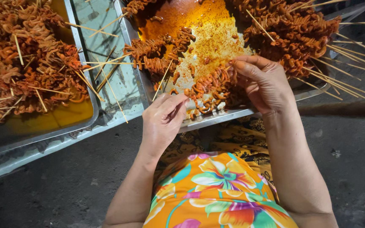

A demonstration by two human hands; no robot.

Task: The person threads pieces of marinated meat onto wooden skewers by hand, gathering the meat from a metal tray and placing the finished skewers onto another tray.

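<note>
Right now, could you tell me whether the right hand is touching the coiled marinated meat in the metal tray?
Touching: the head view shows the right hand fingertips pressed onto the coiled meat.

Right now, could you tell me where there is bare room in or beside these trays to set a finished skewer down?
The oily middle of the right tray is bare, bordered by skewer heaps left and right. The strip between the trays holds only loose sticks. The left tray is crowded except its oily near corner. The left hand and right hand crowd the right tray's near edge.
</note>
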